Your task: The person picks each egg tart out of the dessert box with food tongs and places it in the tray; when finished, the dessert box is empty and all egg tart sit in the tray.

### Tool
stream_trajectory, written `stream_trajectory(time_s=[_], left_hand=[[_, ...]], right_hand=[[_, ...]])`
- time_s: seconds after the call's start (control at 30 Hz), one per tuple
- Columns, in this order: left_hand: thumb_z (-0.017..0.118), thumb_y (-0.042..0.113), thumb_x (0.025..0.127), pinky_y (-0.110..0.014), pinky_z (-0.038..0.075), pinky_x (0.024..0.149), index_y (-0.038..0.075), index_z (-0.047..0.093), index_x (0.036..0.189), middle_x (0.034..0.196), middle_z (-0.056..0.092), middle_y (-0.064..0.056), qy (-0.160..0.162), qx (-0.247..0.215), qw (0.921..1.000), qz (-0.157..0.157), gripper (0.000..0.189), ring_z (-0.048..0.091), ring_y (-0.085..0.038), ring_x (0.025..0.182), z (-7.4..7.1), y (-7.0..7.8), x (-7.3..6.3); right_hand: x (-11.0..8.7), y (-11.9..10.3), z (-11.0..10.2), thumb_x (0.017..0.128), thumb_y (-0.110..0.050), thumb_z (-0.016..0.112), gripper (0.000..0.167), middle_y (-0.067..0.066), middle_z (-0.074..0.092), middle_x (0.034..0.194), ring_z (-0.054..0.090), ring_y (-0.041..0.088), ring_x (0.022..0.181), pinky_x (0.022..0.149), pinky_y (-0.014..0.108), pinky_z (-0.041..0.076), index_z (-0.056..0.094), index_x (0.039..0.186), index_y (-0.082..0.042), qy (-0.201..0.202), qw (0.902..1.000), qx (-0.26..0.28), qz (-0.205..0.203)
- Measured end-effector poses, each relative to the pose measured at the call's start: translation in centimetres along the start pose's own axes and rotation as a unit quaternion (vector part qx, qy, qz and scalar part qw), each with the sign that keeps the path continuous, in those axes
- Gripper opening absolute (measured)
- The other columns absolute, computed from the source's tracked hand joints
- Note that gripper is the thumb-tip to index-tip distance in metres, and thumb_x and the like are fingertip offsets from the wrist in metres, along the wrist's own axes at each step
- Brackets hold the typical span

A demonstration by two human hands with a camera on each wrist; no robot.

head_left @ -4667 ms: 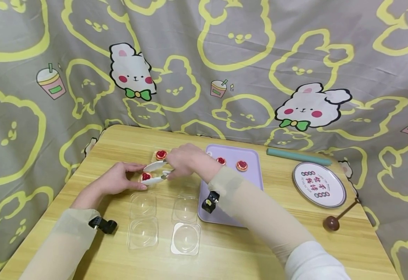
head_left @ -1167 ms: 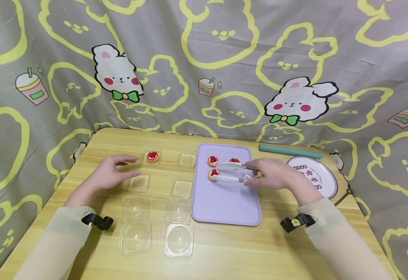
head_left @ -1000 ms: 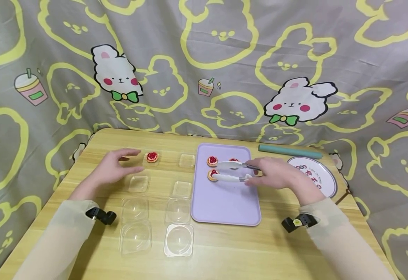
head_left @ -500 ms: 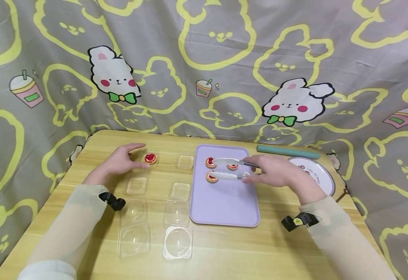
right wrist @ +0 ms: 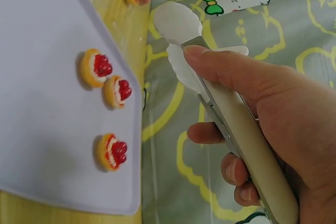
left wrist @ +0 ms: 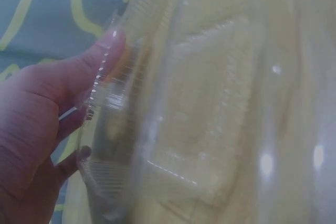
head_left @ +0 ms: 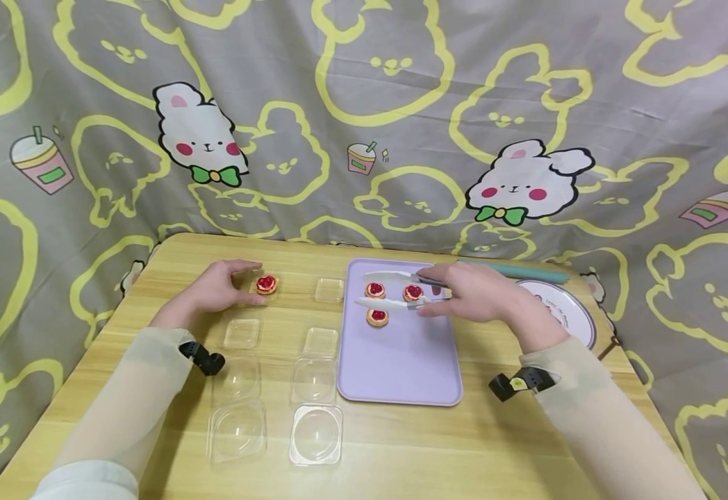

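Note:
My right hand (head_left: 473, 295) grips tongs (head_left: 383, 304), one white-tipped arm either side of the back-left tart (head_left: 374, 290). In the right wrist view the tongs' tips are spread with nothing between them. Two more small tarts topped with red fruit, the right one (head_left: 412, 293) and the front one (head_left: 377, 317), sit on a lilac tray (head_left: 401, 368). At the left, another tart (head_left: 267, 284) sits in the back-left well of a clear plastic container (head_left: 242, 334). My left hand (head_left: 214, 286) holds that corner between thumb and fingers; plastic glare blurs the left wrist view.
Domed clear lid sections (head_left: 316, 434) lie toward the front of the wooden table (head_left: 401, 451). Behind the right hand is a teal rod (head_left: 514, 271). A round plate (head_left: 567, 305) with red lettering stands at the right, beside a brown handle (head_left: 608, 347).
Since the first frame, the tongs have moved from the container to the tray; one tart is gone from the container and three now show on the tray. My left hand has shifted to the back-left corner.

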State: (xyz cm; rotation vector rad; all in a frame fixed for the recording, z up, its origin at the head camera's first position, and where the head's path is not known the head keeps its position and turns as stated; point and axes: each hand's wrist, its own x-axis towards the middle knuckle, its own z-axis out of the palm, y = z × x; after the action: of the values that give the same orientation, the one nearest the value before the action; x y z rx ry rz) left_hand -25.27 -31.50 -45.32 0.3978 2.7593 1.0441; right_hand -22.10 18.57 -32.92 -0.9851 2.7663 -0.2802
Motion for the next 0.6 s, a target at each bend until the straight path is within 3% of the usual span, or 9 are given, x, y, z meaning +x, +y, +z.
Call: stream_trajectory(time_s=[0.3, 0.53, 0.6], left_hand=[[0.091, 0.034, 0.086, -0.062, 0.026, 0.123, 0.001, 0.053, 0.154, 0.158, 0.05, -0.021, -0.017, -0.014, 0.9998, -0.001, 0.084, 0.033, -0.045, 0.151, -0.5, -0.3, 0.1], [0.09, 0.032, 0.088, -0.061, 0.028, 0.122, 0.001, 0.053, 0.154, 0.158, 0.05, -0.021, -0.016, -0.023, 0.9996, 0.002, 0.082, 0.036, -0.045, 0.15, -0.4, -0.3, 0.1], [0.09, 0.032, 0.088, -0.061, 0.029, 0.122, 0.001, 0.053, 0.154, 0.157, 0.05, -0.021, -0.014, -0.026, 0.9996, -0.001, 0.082, 0.037, -0.045, 0.15, -0.4, -0.3, 0.0]], right_hand=[[2.3, -1.9, -1.3, 0.091, -0.06, 0.077, 0.08, 0.0, 0.073, 0.117, 0.066, 0.018, 0.098, 0.083, 0.045, 0.056, 0.06, 0.151, -0.011, 0.01, 0.9998, 0.001, -0.019], [4.5, -3.1, -1.4, 0.092, -0.059, 0.077, 0.071, -0.002, 0.07, 0.106, 0.062, 0.012, 0.075, 0.067, 0.038, 0.051, 0.063, 0.146, -0.015, 0.013, 0.9991, 0.015, -0.037], [5.3, -3.5, -1.3, 0.092, -0.061, 0.076, 0.07, -0.003, 0.069, 0.105, 0.061, 0.013, 0.076, 0.065, 0.038, 0.049, 0.064, 0.145, -0.017, 0.011, 0.9991, 0.013, -0.039]])
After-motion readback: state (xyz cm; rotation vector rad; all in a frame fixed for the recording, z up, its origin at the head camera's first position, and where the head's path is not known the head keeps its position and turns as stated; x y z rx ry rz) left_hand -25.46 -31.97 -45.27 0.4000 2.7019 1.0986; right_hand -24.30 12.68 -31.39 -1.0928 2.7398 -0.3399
